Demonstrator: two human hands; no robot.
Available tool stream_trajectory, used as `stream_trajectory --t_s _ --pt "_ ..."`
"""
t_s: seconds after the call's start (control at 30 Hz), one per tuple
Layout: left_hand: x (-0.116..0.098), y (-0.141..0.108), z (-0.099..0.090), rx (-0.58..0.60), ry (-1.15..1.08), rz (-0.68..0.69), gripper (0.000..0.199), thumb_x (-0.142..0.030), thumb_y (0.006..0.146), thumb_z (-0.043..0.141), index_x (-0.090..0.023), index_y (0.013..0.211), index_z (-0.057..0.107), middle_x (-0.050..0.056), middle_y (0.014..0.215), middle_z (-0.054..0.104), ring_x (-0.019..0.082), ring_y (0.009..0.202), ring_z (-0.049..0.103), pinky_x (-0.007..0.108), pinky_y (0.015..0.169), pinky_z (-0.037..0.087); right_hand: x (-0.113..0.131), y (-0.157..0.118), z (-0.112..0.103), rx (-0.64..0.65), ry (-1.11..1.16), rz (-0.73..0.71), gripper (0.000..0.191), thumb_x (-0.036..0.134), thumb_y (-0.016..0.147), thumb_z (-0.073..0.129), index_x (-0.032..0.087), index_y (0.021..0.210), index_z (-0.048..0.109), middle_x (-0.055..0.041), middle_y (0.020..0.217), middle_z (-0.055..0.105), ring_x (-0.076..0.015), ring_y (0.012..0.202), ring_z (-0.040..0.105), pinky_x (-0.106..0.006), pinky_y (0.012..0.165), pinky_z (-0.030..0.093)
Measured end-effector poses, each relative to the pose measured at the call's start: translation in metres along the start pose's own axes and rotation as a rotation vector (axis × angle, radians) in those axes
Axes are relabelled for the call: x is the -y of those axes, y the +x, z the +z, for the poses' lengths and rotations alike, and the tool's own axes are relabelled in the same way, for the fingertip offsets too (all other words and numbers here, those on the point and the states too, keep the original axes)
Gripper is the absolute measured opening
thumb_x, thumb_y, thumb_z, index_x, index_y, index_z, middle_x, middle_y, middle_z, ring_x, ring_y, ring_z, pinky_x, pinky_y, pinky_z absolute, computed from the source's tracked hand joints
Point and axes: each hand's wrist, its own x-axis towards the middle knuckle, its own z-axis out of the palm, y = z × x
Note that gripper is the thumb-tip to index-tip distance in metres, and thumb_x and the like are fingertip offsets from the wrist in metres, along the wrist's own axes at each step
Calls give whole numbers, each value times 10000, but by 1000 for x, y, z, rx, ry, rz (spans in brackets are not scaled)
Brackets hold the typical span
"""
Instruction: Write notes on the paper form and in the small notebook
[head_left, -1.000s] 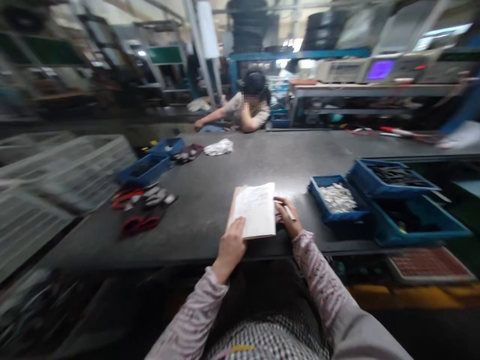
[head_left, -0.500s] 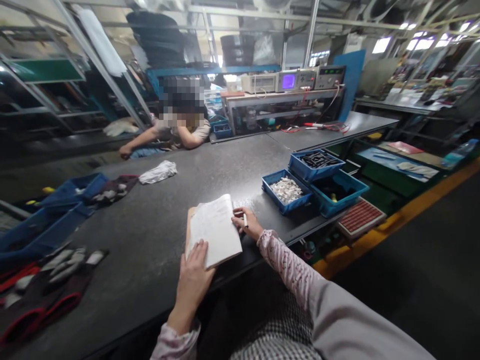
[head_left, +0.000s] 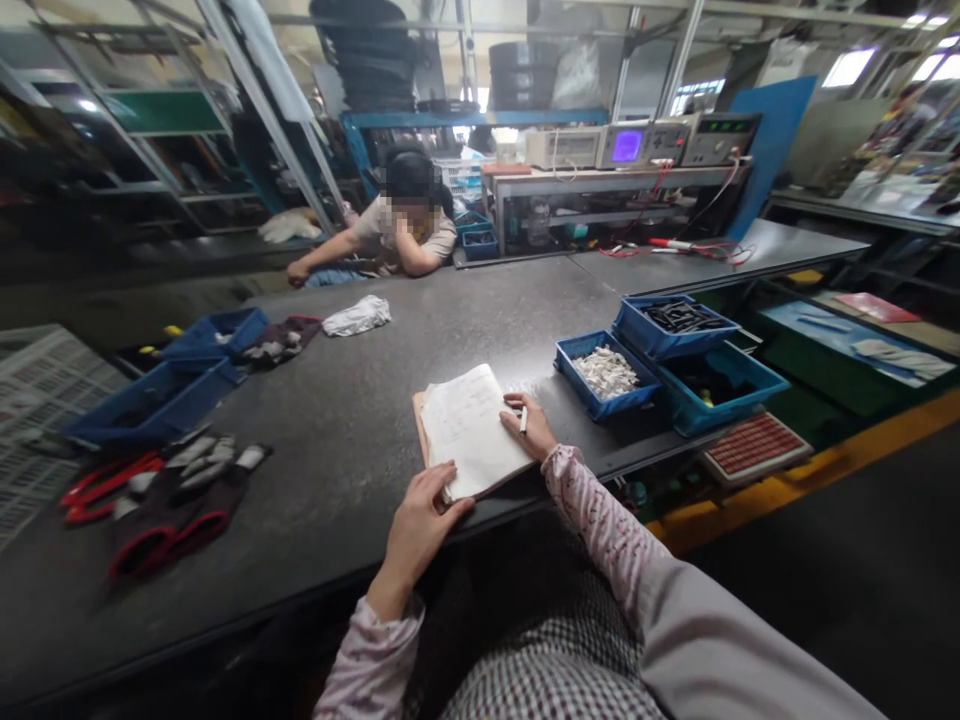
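The notebook (head_left: 471, 432) lies open at the table's (head_left: 360, 400) near edge. The left hand (head_left: 420, 525) presses flat on its near corner, pinning the pages. The right hand (head_left: 529, 430), just right of the notebook, grips a pen (head_left: 523, 420), poised beside the page. 3 blue bins (head_left: 660, 365) sit further right.

White paper notebook (head_left: 471, 428): matt pages lying on a brown cardboard backing. Dark grey speckled table (head_left: 465, 330): showing a smooth, faintly glossy top. Blue plastic bins (head_left: 645, 335): looking smooth.
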Motion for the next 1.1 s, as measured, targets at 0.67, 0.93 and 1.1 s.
stream_trajectory --t_s 0.67,0.93,1.1 --pt "-9 -2 7 -41 236 125 387 -413 895 692 -230 1229 623 7 1367 584 213 1308 485 430 1127 467 2 1 -1 -6 37 -19 472 284 739 661 86 1165 610 -147 1154 633 -234 1109 601 -378 1002 446" --pt "-10 1 7 -13 263 156 462 -416 876 720 -214 1273 597 54 1381 587 243 1325 496 562 1253 255 5 -3 0 74 202 20 589 438 655 683 126 1149 608 -117 1082 621 -216 986 594 -339 855 480" --pt "-23 3 11 -4 475 69 648 -388 863 733 -126 1406 497 168 1470 501 342 1380 443 735 1214 62 13 -12 5 234 440 54 626 435 640 739 145 1167 565 -50 945 581 -142 816 562 -220 631 442"
